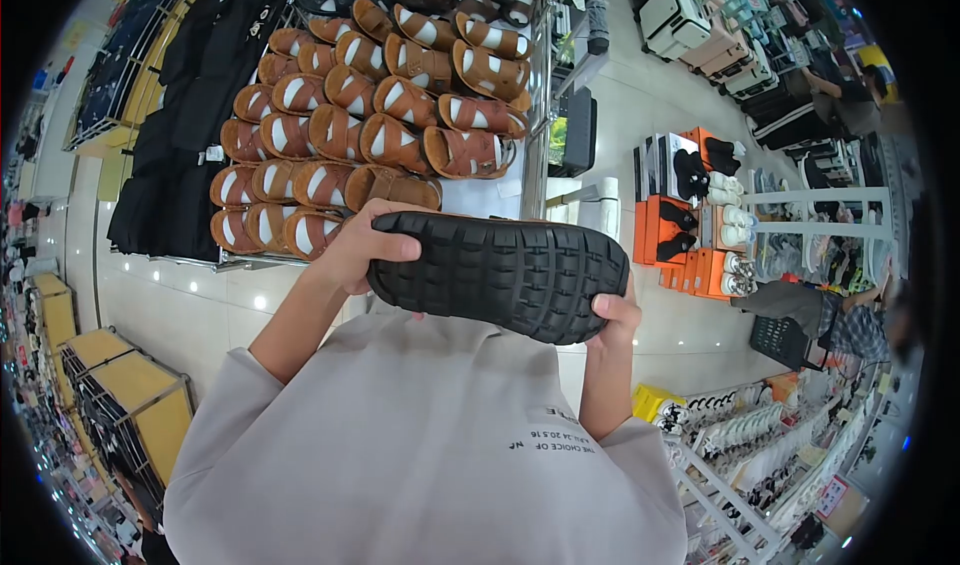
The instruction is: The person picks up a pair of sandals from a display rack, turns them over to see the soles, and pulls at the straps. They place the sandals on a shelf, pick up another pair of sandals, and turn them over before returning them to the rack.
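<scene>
A sandal (490, 270) is held sideways in front of my chest, its black treaded sole turned up toward the camera. My left hand (375, 250) grips one end, with the thumb lying over the sole. At the other end my right hand (615, 315) holds on, thumb pressed against the tread. The sandal's upper is mostly hidden behind the sole; only a thin brown edge shows along the top. Just beyond it, rows of brown strapped sandals (335, 135) with white stuffing lie on a display table.
Folded black clothes (185, 145) lie left of the sandals. To the right stand orange shoeboxes (655, 227) with shoes on them, and suitcases (675, 20) farther back. Racks of white shoes (760, 430) fill the lower right. Another person (850, 325) is at the right beside a dark basket (785, 340).
</scene>
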Tool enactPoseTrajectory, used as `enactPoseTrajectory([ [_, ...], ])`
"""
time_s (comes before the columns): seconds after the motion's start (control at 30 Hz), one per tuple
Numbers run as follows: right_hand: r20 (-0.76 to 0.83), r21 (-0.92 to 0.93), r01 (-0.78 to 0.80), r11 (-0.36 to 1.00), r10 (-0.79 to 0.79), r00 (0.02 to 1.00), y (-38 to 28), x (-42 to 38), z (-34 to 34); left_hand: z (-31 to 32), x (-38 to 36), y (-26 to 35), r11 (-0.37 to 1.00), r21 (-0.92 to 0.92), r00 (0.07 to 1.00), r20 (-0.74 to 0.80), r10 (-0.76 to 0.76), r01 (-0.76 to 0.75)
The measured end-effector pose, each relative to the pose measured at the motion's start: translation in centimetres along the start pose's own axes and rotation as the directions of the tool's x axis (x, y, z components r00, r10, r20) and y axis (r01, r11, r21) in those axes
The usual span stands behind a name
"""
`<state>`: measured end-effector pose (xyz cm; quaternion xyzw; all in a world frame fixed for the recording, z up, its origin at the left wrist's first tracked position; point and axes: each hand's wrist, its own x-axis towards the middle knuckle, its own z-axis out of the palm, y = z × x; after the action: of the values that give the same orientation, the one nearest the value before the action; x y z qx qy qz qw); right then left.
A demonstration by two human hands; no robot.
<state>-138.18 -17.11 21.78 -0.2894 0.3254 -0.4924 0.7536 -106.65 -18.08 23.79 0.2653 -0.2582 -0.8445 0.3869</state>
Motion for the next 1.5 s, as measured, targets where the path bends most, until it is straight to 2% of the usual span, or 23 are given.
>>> enactPoseTrajectory([
  [0.13,-0.02,0.253,-0.017,0.967,0.023,1.0,1.0,0.3,0.3,0.0,0.4,-0.2,0.984,-0.167,0.998,0.049,-0.049,0.057],
  [0.23,0.006,0.365,-0.064,0.929,0.066,0.998,1.8,0.6,-0.3,0.7,0.8,-0.3,0.965,-0.235,0.992,0.072,-0.099,0.114],
  [0.27,0.017,0.408,-0.078,0.91,0.078,0.997,2.1,0.7,-0.4,0.8,0.9,-0.5,0.961,-0.251,0.992,0.077,-0.099,0.116],
  [0.3,0.093,0.45,-0.102,0.887,0.067,0.993,2.6,0.8,-1.0,0.8,1.0,-0.7,0.956,-0.267,0.992,0.082,-0.1,0.118],
  [0.4,0.163,0.519,-0.132,0.845,0.053,0.985,3.7,0.8,-1.6,0.8,1.1,-0.8,0.947,-0.295,0.989,0.117,-0.096,0.127],
  [0.53,0.168,0.522,-0.109,0.846,0.023,0.985,3.8,1.2,-1.6,0.9,1.5,-0.4,0.962,-0.252,0.987,0.146,-0.066,0.102],
  [0.6,0.166,0.478,-0.094,0.873,0.015,0.986,3.6,1.4,-2.2,0.9,1.4,0.7,0.993,-0.1,0.997,0.051,-0.055,0.06],
  [0.7,0.023,0.137,0.009,0.991,-0.013,1.0,1.9,1.5,-2.5,1.3,1.6,2.0,0.983,0.184,0.995,-0.095,0.033,-0.015],
  [0.73,0.035,0.107,0.03,0.994,-0.033,0.999,1.5,1.5,-2.2,1.4,1.8,2.4,0.957,0.287,0.987,-0.136,0.079,-0.037],
  [0.77,0.047,0.077,0.053,0.996,-0.057,0.997,1.1,1.4,-1.9,1.2,1.8,2.9,0.978,0.199,0.998,-0.018,0.058,-0.053],
  [0.8,0.056,0.048,0.078,0.996,-0.081,0.995,0.9,1.3,-1.8,1.2,2.2,2.9,0.972,0.192,0.986,-0.067,0.153,-0.138],
  [0.87,0.032,0.122,0.115,0.986,-0.119,0.992,0.9,1.0,-2.4,0.9,3.0,2.7,0.936,0.185,0.93,-0.162,0.33,-0.3],
  [0.9,0.021,0.159,0.132,0.978,-0.138,0.99,0.9,1.0,-2.6,-0.7,2.8,3.4,0.884,0.342,0.899,-0.187,0.397,-0.319],
  [0.93,0.035,0.206,0.148,0.967,-0.159,0.987,0.7,0.9,-2.6,-2.5,3.1,3.4,0.753,0.603,0.879,-0.171,0.445,-0.264],
  [1.0,0.058,0.3,0.174,0.938,-0.2,0.978,0.2,0.7,-2.5,-6.3,4.2,2.5,0.314,0.946,0.849,-0.101,0.518,-0.08],
  [1.03,0.089,0.358,0.178,0.916,-0.224,0.97,0.0,0.7,-2.2,-7.6,4.8,2.2,0.148,0.958,0.849,0.137,0.511,-0.244],
  [1.13,0.129,0.47,0.164,0.868,-0.251,0.959,-0.4,1.2,-2.0,-15.7,4.4,-2.8,0.65,0.759,0.933,-0.256,0.253,0.032],
  [1.2,0.062,0.459,0.196,0.867,-0.251,0.966,-0.9,1.4,-1.5,-12.9,4.2,-1.1,0.589,0.808,0.989,-0.087,0.119,0.0],
  [1.3,-0.025,0.497,0.193,0.846,-0.208,0.978,-1.4,1.7,-0.5,-4.7,2.7,2.7,0.505,0.86,0.984,0.144,-0.105,-0.072],
  [1.33,-0.051,0.519,0.186,0.834,-0.187,0.981,-1.5,1.8,-0.4,-3.6,2.7,1.9,0.47,0.871,0.978,0.199,-0.066,-0.145],
  [1.37,0.008,0.564,0.16,0.81,-0.199,0.98,-1.4,1.9,-0.5,-2.5,2.7,1.2,0.431,0.876,0.967,0.252,-0.027,-0.217],
  [1.4,0.067,0.608,0.13,0.784,-0.213,0.975,-1.2,2.1,-0.7,-2.2,3.0,-0.6,0.364,0.875,0.948,0.293,0.127,-0.32],
  [1.5,0.081,0.574,0.123,0.81,-0.206,0.975,-0.8,2.0,0.0,-1.7,3.5,-5.9,0.164,0.98,0.945,0.052,0.324,-0.11],
])
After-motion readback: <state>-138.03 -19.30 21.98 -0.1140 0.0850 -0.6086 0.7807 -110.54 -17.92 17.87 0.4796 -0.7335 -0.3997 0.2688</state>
